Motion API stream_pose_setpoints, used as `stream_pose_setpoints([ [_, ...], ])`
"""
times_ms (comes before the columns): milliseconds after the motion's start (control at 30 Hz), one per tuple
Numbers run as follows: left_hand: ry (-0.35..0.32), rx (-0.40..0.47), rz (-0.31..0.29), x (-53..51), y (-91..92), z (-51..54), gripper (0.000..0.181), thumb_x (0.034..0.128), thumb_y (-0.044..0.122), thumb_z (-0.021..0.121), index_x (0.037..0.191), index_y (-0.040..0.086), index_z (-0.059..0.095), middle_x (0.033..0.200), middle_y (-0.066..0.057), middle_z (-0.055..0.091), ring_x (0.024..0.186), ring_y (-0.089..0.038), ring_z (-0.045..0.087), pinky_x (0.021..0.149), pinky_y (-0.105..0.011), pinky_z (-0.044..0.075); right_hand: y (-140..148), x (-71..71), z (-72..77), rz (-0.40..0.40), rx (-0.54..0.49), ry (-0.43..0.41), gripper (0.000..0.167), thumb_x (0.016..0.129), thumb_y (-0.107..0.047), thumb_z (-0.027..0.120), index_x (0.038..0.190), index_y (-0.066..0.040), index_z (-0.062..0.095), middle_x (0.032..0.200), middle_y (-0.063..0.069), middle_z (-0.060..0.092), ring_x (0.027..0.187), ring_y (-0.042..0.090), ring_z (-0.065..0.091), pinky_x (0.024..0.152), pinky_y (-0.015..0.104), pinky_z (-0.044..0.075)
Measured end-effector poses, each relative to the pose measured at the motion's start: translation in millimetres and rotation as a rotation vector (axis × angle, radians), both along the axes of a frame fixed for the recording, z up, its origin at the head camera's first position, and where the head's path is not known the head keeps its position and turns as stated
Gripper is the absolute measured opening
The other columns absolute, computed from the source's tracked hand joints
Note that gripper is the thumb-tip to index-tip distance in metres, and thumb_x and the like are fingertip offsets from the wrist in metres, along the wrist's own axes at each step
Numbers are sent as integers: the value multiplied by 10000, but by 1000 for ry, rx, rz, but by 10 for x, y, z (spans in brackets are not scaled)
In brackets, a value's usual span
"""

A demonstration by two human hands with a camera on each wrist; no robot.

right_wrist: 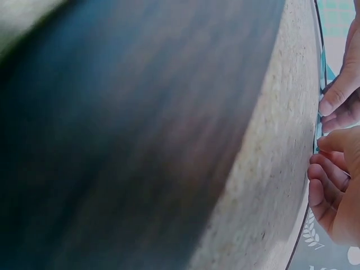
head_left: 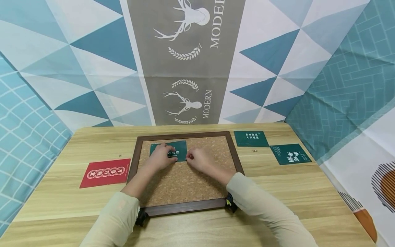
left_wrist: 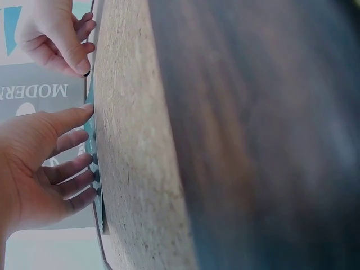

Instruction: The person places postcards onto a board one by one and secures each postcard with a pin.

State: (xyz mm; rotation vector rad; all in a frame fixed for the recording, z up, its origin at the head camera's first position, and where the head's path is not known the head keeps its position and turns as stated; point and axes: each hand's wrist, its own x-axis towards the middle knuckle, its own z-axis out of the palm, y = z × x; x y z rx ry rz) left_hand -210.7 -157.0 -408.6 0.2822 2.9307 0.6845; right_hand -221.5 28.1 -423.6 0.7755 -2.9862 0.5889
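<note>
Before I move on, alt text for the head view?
A person's left hand rests on a green card on a corkboard; the right hand pinches at the card's lower right corner. A red card lies left, two green cards right.

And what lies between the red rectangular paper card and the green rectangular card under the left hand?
In the head view: a sliver of table, the brown wooden frame's left side, then bare cork.

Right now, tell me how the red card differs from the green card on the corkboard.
The red card lies on the table, while the green card lies on the corkboard. No hand touches the red card; the left hand rests on the green card. The red card's print shows fully, while the green card's is partly covered. Both carry pale characters.
</note>
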Motion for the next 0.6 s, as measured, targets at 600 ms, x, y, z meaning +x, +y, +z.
stream_pose_setpoints([
  [600,1,-15,-5,-3,1,-2,376,866,276,664,1166,53,629,1180,-194,524,1138,-383,486,911,-509,450,-43,20,-6,35,101,107,142,895,-207,610,805,-142,697,720,-55,631,620,41,535,571,199,446],
])
